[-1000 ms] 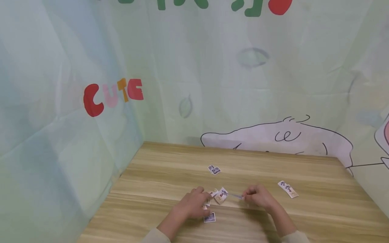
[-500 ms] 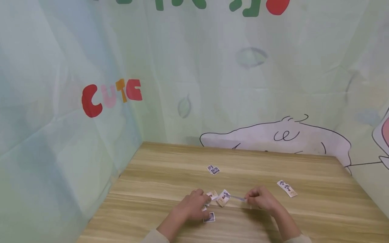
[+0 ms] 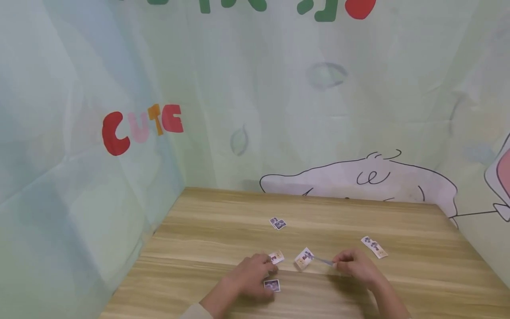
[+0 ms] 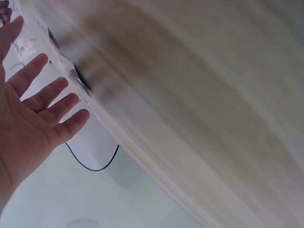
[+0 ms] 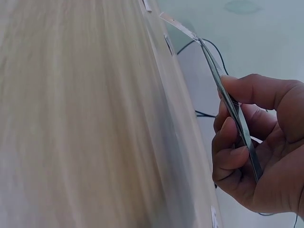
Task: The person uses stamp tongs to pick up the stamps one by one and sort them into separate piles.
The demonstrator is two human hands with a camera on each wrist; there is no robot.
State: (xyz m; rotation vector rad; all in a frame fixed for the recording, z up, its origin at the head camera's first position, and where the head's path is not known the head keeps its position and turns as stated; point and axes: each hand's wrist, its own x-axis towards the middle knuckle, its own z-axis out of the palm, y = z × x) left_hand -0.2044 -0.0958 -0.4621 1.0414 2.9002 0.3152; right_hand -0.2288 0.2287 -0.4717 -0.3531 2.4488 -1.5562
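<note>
My right hand (image 3: 356, 266) pinches metal tweezers (image 3: 323, 261), their tips on a small printed card (image 3: 304, 259) held over the table. In the right wrist view the right hand (image 5: 266, 142) has its fingers curled round the tweezers (image 5: 229, 97), and the card (image 5: 179, 25) hangs at their tip. My left hand (image 3: 251, 277) lies low over small cards, partly hiding them; one card (image 3: 276, 257) shows beyond its fingers and a dark one (image 3: 272, 285) by its thumb. The left wrist view shows the left hand (image 4: 35, 116) with fingers spread and nothing gripped.
On the wooden table (image 3: 215, 221), two overlapping dark cards (image 3: 278, 223) lie farther back, and a strip of overlapping printed cards (image 3: 374, 247) lies at the right. A printed cloth (image 3: 247, 88) hangs behind the table and along its left side.
My right hand has moved right with the tweezers and their card, away from the left hand. The left hand stays over the cards, which show a little differently around its fingers.
</note>
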